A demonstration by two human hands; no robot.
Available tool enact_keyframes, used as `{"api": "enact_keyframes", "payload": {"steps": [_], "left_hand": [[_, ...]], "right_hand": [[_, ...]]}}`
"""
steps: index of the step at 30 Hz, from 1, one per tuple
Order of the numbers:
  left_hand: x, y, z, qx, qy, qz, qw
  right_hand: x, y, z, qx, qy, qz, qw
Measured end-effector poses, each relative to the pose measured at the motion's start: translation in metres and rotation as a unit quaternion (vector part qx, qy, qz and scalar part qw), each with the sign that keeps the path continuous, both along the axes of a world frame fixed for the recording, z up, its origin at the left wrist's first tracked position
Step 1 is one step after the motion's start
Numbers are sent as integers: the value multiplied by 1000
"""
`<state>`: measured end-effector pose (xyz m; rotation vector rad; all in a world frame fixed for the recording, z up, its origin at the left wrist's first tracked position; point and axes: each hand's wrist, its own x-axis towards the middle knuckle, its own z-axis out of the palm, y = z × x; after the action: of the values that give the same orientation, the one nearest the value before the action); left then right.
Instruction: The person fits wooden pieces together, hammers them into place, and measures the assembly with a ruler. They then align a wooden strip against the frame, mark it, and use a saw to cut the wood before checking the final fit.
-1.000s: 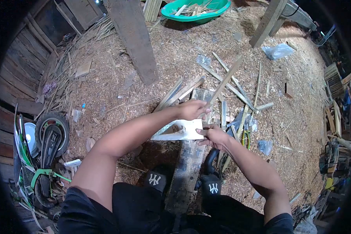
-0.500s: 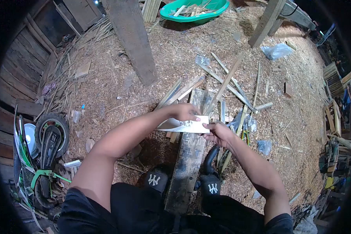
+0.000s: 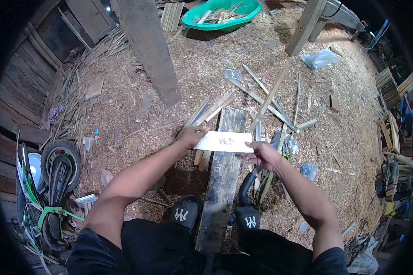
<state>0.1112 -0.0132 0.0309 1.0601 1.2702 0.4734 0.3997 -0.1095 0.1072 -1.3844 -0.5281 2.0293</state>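
Observation:
A white sheet [image 3: 222, 141] with dark markings near its middle is stretched between my two hands, above a worn wooden plank [image 3: 221, 183]. My left hand [image 3: 192, 137] is closed on the sheet's left end, thumb on top. At the right end my right hand [image 3: 263, 155] pinches the sheet, its thumb over the corner and the other fingers partly beneath. The plank runs away from me between my feet, which wear black slippers [image 3: 186, 212] with white letters.
Beyond the plank, wooden strips [image 3: 266, 103] lie on shavings. A thick post [image 3: 149, 50] stands ahead, near a green basin [image 3: 222, 20] of wood scraps. A small bike [image 3: 59, 183] is at the left, a plastic bag [image 3: 320, 59] at the upper right.
The sheet has gone from curled to nearly flat, its markings now in sight. My left hand has moved left to the sheet's end. My right hand has shifted slightly right.

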Motion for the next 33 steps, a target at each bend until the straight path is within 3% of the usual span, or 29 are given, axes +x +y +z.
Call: {"api": "enact_keyframes", "payload": {"steps": [3,8,12,17,26,27,30,33], "left_hand": [[6,4,22,72,-43,41,996],[3,32,33,167,53,-22,984],[8,12,82,134,-24,24,990],[9,8,92,91,-98,45,990],[9,-1,145,126,-24,81,988],[8,2,148,117,-28,86,989],[6,10,157,129,-36,90,987],[4,9,171,139,-24,89,986]], "right_hand": [[12,9,13,52,-63,-16,997],[34,31,47,192,-135,-61,970],[30,36,68,254,-180,-27,950],[25,37,79,325,-253,-34,910],[27,52,96,395,-340,-41,853],[11,37,130,396,-373,-43,838],[11,54,134,451,-390,-38,801],[5,48,154,442,-388,-34,808]]}}
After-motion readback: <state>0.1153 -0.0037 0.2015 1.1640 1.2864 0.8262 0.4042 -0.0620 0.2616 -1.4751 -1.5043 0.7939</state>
